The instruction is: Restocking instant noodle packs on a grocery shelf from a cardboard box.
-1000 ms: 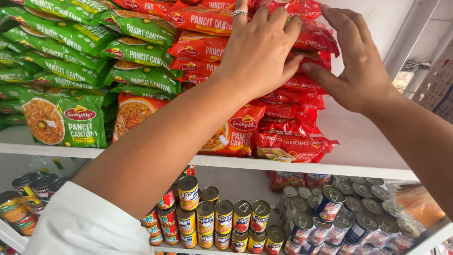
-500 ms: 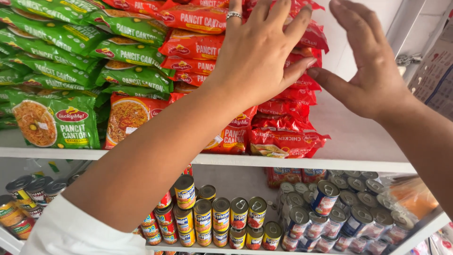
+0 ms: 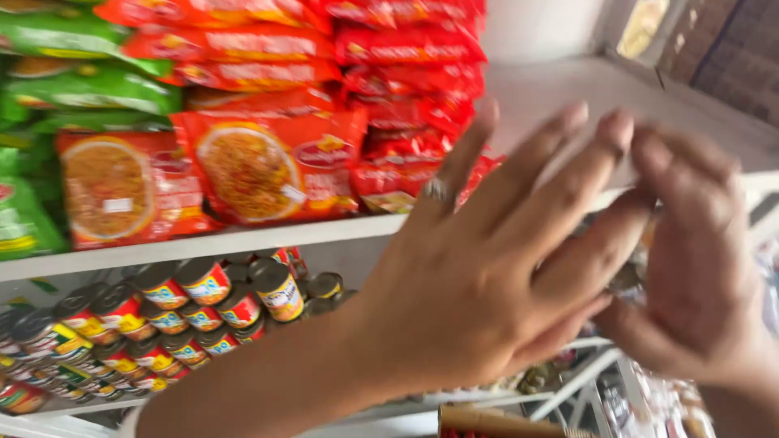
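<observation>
Though blur softens things, your left hand (image 3: 479, 284) and right hand (image 3: 690, 268), fingers spread and seemingly empty, have dropped below the crinkly orange noodle packets (image 3: 268, 166).

The white upper shelf (image 3: 243, 241) is packed along its left and middle stretch: flat orange noodle packets (image 3: 272, 166) stand upright at its front edge, with stacked red packets (image 3: 410, 105) beside them and green packets (image 3: 89, 89) piled at the far left, leaving no gap to reach through there. Toward the right end the shelf board (image 3: 560, 89) lies bare back to the pale wall. The open left hand (image 3: 495, 276) and right hand (image 3: 698, 268), fingers spread and blurred, stand in front of that opening. Below, round tins with red labels (image 3: 203, 304) crowd the lower shelf right up to its front edge.
</observation>
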